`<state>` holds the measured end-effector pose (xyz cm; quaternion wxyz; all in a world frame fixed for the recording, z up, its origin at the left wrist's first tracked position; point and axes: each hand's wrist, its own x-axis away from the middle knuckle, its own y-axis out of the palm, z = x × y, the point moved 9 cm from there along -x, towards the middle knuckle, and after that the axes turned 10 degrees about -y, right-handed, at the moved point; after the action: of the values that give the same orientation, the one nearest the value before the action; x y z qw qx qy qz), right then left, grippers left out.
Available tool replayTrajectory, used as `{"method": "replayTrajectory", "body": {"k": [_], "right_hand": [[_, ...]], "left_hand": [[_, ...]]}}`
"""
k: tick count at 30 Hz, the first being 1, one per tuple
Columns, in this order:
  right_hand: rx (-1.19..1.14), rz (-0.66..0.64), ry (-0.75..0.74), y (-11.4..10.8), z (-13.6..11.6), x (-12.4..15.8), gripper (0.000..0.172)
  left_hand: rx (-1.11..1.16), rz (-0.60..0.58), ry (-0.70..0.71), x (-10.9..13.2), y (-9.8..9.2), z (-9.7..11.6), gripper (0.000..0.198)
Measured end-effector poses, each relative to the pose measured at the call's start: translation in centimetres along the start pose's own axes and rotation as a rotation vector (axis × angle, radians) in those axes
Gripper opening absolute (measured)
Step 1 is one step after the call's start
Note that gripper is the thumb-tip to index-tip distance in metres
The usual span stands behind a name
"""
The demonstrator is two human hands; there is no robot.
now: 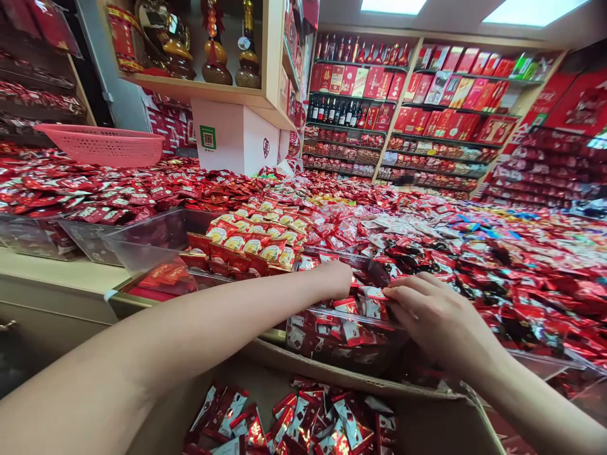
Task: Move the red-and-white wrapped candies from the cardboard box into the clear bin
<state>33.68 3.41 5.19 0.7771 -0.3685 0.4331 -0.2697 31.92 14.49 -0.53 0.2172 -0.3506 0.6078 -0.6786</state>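
My left hand [337,280] reaches over the front edge of a clear plastic bin [339,316]. Its fingers are hidden beyond the wrist, among the packets, so I cannot see what they touch. At the bin's right side, the fingers of my right hand [429,309] are closed on the edge of a red and white candy packet [373,303]. More packets of the same kind show through the bin's front wall. Below both arms, an open cardboard box [327,370] holds several similar red and white packets [303,420].
Rows of gold-printed red packets [256,237] stand left of the bin. Heaped wrapped sweets [474,253] spread right and behind. A pink basket [107,146] rests at the back left. A wooden cabinet [227,95] overhangs the left side. Shelves with bottles and boxes [365,82] line the back wall.
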Motion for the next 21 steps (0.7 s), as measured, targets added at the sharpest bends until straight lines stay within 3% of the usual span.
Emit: {"method": "replayTrajectory", "body": {"k": [3, 9, 16, 21], "right_hand": [[0.017, -0.013, 0.002, 0.0, 0.2, 0.0, 0.018], [-0.003, 0.012, 0.022, 0.0, 0.8, 0.6, 0.017], [-0.009, 0.02, 0.038, 0.3, 0.9, 0.8, 0.013], [-0.031, 0.019, 0.039, 0.4, 0.8, 0.7, 0.013]], "left_hand": [[0.026, -0.005, 0.075, 1.1, -0.4, 0.7, 0.029], [0.021, -0.203, 0.046, 1.6, 1.0, 0.6, 0.016], [-0.048, -0.158, -0.069, 0.8, -0.2, -0.1, 0.021], [-0.077, -0.231, -0.121, -0.5, 1.1, -0.4, 0.02]]}}
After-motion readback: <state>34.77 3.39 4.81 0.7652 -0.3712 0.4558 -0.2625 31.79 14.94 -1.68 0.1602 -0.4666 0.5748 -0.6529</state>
